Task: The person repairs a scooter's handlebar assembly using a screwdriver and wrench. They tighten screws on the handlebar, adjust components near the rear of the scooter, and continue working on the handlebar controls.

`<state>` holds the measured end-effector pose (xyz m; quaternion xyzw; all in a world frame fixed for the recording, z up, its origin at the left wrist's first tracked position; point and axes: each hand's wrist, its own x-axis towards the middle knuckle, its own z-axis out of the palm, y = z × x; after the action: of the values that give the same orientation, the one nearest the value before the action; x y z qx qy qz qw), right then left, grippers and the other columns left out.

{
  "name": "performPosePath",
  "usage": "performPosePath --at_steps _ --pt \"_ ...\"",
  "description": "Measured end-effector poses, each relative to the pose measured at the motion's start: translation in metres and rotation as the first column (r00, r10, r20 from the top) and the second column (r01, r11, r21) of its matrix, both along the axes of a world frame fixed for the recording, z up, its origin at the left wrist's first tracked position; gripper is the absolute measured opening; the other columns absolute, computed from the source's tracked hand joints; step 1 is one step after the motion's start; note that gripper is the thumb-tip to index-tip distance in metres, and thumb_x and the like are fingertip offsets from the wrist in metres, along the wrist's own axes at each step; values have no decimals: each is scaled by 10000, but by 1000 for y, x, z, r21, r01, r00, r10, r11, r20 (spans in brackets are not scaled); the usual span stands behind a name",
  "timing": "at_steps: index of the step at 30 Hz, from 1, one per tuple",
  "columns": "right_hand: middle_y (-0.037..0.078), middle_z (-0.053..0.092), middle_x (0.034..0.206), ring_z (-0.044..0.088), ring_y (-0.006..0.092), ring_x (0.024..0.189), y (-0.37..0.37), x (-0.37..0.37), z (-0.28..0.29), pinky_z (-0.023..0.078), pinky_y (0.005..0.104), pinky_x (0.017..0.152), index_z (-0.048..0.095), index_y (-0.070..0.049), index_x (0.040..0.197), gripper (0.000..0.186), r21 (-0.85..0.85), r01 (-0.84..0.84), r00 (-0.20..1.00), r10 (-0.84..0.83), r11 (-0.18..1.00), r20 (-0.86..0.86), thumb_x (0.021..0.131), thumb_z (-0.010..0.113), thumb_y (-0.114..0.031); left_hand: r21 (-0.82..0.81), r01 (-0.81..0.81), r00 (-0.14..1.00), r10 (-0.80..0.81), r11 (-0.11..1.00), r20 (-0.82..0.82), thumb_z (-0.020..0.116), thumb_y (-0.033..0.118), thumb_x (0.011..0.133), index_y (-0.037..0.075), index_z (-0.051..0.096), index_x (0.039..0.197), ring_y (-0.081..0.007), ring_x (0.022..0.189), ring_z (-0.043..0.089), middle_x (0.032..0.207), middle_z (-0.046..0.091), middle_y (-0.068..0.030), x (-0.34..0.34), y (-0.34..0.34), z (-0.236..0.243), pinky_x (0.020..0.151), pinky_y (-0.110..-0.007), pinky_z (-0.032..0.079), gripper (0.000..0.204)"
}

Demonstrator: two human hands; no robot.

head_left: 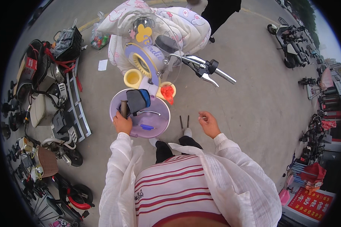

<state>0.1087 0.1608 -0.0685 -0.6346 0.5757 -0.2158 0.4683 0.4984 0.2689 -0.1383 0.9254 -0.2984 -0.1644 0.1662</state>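
My left hand (122, 123) is closed around a dark, upright tool handle (123, 108) at the left edge of a round lilac panel (157, 121) on a scooter in front of me. On that panel lie a dark pouch with a blue edge (137, 100), a silver tool (149, 112) and a blue-handled tool (146, 127). My right hand (209, 123) hovers to the right with its fingers loosely apart and nothing in it. Just left of it, two thin dark tools (184, 123) lie on the concrete by my shoe.
The scooter's handlebar with its brake lever (202, 68) reaches right, above a yellow cup (132, 78) and a red item (167, 92). A quilted cover (178, 22) drapes the seat. Parked scooters (49, 94) crowd the left and the right edge (290, 41). A person in black (219, 11) stands beyond.
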Motion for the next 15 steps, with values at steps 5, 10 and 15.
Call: performPosePath --at_steps 5,10,15 --pt "63 631 989 597 138 790 -21 -36 27 510 283 718 601 -20 1183 312 -18 37 998 -35 999 58 896 632 -137 -416 -61 998 68 907 1 691 150 813 -38 494 1263 -351 1099 538 1169 555 -227 -19 4 12 956 -430 429 526" --pt "61 632 981 590 125 798 -64 -85 51 499 267 710 599 -24 1185 304 -69 45 992 -37 997 121 900 625 -125 -564 -206 940 2 800 -341 670 154 873 -28 551 1209 -214 945 599 1087 626 -133 -89 7 49 845 -335 484 400" --pt "65 632 991 591 119 809 -128 -100 95 496 267 714 591 -32 1210 325 -219 32 978 15 975 210 901 628 -128 -554 -307 806 -98 774 -583 614 177 936 8 576 1204 -137 900 597 1078 652 -81 -185 -14 77 786 -279 483 319"
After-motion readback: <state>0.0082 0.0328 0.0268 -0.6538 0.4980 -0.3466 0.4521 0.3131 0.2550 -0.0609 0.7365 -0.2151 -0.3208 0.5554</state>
